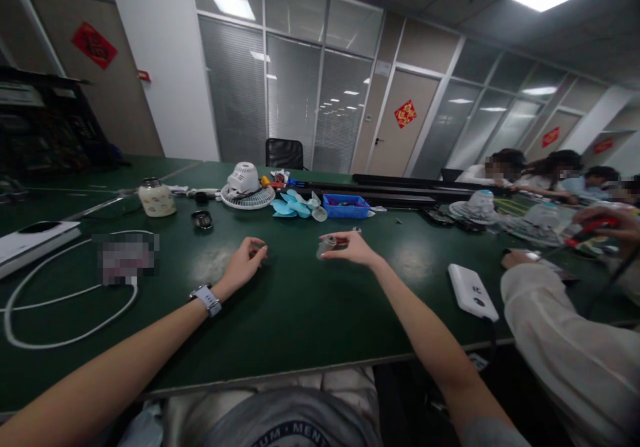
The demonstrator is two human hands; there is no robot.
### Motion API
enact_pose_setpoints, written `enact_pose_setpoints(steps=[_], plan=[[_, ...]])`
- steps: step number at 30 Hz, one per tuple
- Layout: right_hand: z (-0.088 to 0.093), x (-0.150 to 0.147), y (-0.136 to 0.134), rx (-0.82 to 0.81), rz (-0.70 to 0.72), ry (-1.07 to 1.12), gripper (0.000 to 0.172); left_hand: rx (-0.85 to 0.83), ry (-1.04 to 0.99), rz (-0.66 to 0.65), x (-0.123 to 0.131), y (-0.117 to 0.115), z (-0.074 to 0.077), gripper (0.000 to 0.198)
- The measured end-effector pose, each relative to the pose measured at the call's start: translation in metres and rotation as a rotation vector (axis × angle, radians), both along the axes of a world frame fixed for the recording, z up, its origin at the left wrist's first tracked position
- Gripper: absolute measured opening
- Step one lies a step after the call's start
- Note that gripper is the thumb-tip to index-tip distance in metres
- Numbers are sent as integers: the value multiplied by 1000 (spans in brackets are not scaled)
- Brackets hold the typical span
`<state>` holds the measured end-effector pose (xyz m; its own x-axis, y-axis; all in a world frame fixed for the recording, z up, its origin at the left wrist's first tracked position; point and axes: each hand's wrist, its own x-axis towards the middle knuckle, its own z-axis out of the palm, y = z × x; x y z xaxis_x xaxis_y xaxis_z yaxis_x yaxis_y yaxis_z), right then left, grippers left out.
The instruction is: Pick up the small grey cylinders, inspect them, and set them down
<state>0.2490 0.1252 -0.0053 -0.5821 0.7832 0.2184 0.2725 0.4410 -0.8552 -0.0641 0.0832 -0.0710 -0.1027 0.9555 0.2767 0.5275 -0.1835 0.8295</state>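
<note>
Where our right hand [356,247] pinches: a small translucent piece [327,246] between thumb and fingertips, forearm angling up from lower right.
Left hand [244,262]: left of those fingertips, half curled, thumb just apart from the index.
Green table [300,314]: beneath both hands; beyond our fingers, blue fan blades [293,204], then glass partitions [290,94].
Hard to make out: the piece's blurred shape; right of our fingers, a co-worker's sleeve [555,327], cut off.
</note>
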Motion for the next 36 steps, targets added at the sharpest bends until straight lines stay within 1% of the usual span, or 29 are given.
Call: enact_pose_setpoints(steps=[1, 3, 4, 6, 8, 11, 14, 17, 21, 24, 26, 28, 32, 34, 36], plan=[[-6, -23, -6, 20, 58, -13, 60, 10, 0, 2, 1, -1, 0, 42], [-20, -59, -14, 40, 109, -19, 59, 42, -3, 5, 3, -4, 3, 42], [-26, -71, -17, 42, 113, -21, 58, 67, -1, 6, 6, -7, 5, 42], [-36, -85, -19, 38, 95, -15, 58, 132, 24, 5, 12, -13, 12, 43], [-43, -89, -19, 37, 82, 0, 57, 209, 57, -14, 19, -20, 19, 43], [-50, -87, -17, 54, 94, 32, 53, 329, 86, -102, 30, -26, 27, 41], [-55, -87, -18, 78, 85, 46, 42, 357, 146, -160, 40, -27, 29, 40], [-59, -90, -19, 70, 72, 57, 38, 345, 188, -168, 47, -26, 29, 34], [-62, -91, -18, 68, 47, 60, 38, 326, 113, -174, 52, -25, 35, 30], [-61, -91, -20, 61, 26, 54, 40, 344, 35, -125, 47, -23, 42, 34], [-58, -90, -23, 53, 18, 50, 45, 356, -16, -93, 38, -21, 44, 39], [-55, -90, -25, 48, 4, 37, 49, 321, -31, -98, 24, -20, 41, 43], [-50, -90, -28, 23, 5, 20, 52, 99, 29, -187, -1, -15, 23, 52], [-49, -89, -27, 14, 16, 13, 52, 11, 59, -247, -6, -13, 14, 54], [-49, -88, -26, 17, 12, 1, 52, -34, 97, -290, -7, -11, 10, 54]])
